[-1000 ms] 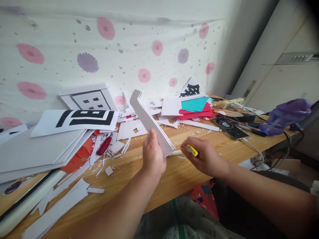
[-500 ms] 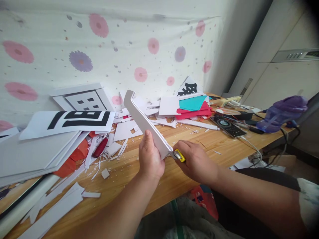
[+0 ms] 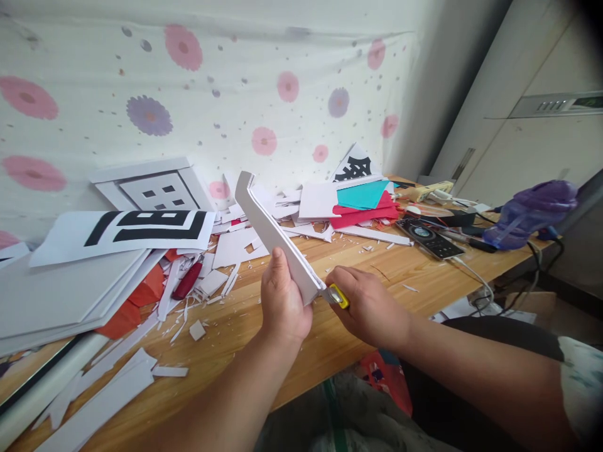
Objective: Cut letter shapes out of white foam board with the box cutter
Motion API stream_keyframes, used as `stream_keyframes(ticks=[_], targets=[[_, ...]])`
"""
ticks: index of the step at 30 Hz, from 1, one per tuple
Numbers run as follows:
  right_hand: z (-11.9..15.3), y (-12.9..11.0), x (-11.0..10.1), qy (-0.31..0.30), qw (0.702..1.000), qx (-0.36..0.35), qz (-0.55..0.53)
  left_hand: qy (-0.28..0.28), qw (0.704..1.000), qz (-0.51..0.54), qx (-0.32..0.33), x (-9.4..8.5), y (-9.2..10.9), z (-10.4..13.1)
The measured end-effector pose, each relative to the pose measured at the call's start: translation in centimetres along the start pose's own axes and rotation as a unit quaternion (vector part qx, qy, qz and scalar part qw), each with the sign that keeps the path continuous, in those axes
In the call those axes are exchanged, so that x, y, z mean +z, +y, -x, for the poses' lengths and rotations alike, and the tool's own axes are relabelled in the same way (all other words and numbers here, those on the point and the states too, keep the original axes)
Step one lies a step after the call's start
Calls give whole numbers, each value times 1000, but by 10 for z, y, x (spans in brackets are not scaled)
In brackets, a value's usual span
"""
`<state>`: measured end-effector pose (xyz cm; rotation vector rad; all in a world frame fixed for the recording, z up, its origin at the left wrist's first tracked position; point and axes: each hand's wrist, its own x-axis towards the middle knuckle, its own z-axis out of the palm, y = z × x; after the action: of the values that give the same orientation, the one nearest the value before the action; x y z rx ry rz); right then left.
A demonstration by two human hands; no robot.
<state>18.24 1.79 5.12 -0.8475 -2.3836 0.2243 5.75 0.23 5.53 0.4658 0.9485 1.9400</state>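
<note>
In the right grip (image 3: 370,307), a cutter (image 3: 340,296) touches white board (image 3: 274,233).

white patterned right sleeve (image 3: 580,380), dark garment (image 3: 294,424), green stripe (image 3: 335,414)

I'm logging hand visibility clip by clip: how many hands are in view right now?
2: the left hand, near the middle, grips a bent white piece; the right hand, beside it, holds a yellow cutter at the piece's near end. No others show.
</note>
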Motion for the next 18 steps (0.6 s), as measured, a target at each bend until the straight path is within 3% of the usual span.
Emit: stream_keyframes(ticks=[13, 18], targets=[[-1, 5, -5, -25, 999, -10, 47, -22, 999, 27, -42, 2, 1, 3], [-2, 6, -4, -36, 998, -11, 52, -48, 998, 24, -22, 2, 1, 1]])
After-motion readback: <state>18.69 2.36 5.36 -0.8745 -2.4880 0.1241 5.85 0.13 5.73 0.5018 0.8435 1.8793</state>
